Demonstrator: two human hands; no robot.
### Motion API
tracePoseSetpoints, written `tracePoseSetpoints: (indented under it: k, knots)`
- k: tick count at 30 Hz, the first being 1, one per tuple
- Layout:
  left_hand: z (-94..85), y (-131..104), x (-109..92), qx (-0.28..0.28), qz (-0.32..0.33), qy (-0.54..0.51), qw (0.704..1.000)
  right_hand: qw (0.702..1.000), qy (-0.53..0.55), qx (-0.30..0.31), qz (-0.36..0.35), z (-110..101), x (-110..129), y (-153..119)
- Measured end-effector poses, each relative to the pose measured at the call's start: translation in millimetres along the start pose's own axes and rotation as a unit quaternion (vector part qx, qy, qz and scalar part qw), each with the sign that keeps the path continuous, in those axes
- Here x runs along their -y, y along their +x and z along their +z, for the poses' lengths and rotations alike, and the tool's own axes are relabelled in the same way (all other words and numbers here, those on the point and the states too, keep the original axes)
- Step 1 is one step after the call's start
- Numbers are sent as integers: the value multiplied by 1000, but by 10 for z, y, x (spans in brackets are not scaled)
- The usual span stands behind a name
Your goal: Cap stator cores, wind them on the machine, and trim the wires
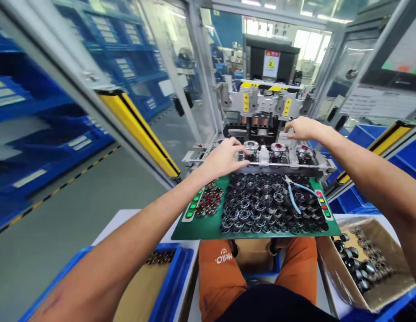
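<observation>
My left hand (228, 156) is at the left metal part (251, 147) in the machine's fixture, its thumb and fingers apart around the near left side. Over the fixture's right half, my right hand (300, 128) hangs above and between the middle part (278, 149) and the right part (304, 151). Its fingers are curled together, and what they hold, if anything, is hidden. Many dark metal rings (266, 201) cover the green mat (194, 230) in front. Blue-handled pliers (293, 197) lie on the rings. Small copper-wound parts (210, 200) form a pile at the left.
Green buttons (193, 206) flank the mat's left side, and a coloured button panel (324, 205) its right. Yellow posts (141, 134) frame the station. A cardboard box (389, 241) with parts stands at lower right, a blue bin (161, 286) at lower left.
</observation>
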State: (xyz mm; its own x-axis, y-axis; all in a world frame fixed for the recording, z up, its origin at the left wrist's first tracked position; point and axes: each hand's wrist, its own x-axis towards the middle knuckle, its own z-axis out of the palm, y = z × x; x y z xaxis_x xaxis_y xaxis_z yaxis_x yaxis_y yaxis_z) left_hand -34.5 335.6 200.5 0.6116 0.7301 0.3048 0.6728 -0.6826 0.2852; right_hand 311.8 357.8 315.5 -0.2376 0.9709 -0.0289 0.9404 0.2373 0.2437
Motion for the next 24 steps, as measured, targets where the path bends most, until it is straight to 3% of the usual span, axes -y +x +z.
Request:
tracePoseSetpoints:
  k: [3,6,9,12,16,19,22,24]
  knots:
    - [269,900,-291,0,26,25,999,993,-1,65,97,387,-573,-98]
    - [654,1539,-534,26,25,62,997,983,31,116,139,851,-840,-187]
    - [994,1877,-654,64,6,108,992,974,81,149,150,1196,-958,-177]
    - [1199,2043,-665,108,-21,153,982,959,137,189,162,1365,-1018,-59]
    - [1299,2185,-642,188,-45,181,964,924,193,272,187,1392,-985,145]
    - [1262,2268,-662,236,-49,183,953,906,207,311,199,1276,-907,200]
    - [1080,2356,-728,230,-33,184,955,903,212,315,201,1021,-882,132]
    - [857,2391,-793,201,-17,182,962,911,208,296,197,769,-899,28]
